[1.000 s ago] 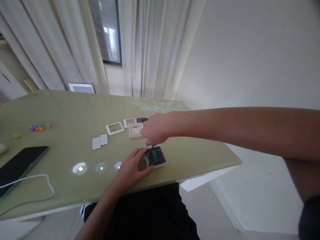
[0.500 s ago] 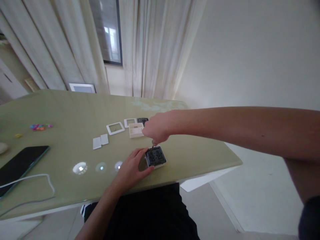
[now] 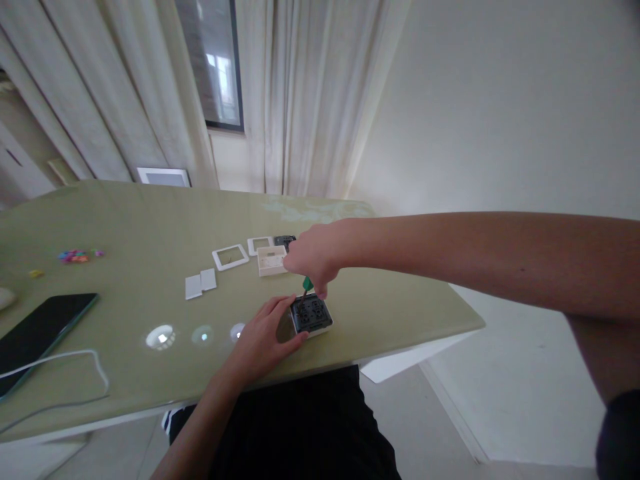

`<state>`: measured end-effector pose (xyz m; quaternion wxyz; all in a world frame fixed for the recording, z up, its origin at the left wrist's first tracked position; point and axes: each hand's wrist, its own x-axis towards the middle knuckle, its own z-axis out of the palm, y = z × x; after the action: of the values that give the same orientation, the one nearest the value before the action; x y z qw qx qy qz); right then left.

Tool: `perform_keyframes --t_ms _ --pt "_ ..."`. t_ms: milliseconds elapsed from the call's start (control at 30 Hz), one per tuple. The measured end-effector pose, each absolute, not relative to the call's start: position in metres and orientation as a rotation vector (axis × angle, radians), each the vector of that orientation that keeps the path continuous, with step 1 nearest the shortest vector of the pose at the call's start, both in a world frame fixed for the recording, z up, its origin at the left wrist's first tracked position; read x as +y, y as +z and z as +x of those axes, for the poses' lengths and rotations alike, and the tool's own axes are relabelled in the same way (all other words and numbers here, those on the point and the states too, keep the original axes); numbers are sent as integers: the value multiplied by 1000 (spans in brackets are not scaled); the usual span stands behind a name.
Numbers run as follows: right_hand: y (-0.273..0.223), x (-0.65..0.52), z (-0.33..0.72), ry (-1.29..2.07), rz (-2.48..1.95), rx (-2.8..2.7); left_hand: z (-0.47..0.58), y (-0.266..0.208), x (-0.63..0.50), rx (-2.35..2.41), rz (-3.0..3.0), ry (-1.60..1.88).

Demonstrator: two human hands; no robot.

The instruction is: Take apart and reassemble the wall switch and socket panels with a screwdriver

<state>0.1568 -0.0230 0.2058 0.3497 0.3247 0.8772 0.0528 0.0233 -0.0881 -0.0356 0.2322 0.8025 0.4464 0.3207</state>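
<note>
Near the table's front edge sits a wall switch (image 3: pixel 313 315), its dark inner side facing up inside a white box. My left hand (image 3: pixel 264 339) grips it from the left, thumb at the near corner and fingers at the far one. Closed around a screwdriver with a green handle (image 3: pixel 307 284), my right hand (image 3: pixel 316 259) is above the switch. The shaft slants down to the switch's upper left part; whether the tip sits in a screw is too small to tell. Most of the handle is hidden by my fingers.
Beyond the switch lie an open cream box (image 3: pixel 272 262), a white frame (image 3: pixel 231 257), a second frame (image 3: pixel 260 245), a dark switch part (image 3: pixel 285 241) and two white plates (image 3: pixel 201 284). A tablet (image 3: pixel 45 333) with a white cable (image 3: pixel 96 360) and colourful small pieces (image 3: pixel 76 256) are at left.
The fingers of my right hand have shifted on the screwdriver, so its green handle now shows. My left hand and the switch stay in place.
</note>
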Motion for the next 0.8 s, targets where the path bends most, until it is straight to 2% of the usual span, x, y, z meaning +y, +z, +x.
perform_keyframes --t_ms 600,800 --pt "203 -27 155 160 854 2143 23 -33 -88 1227 2185 886" --pt "199 -28 161 126 822 2303 24 -34 -87 1225 2188 885"
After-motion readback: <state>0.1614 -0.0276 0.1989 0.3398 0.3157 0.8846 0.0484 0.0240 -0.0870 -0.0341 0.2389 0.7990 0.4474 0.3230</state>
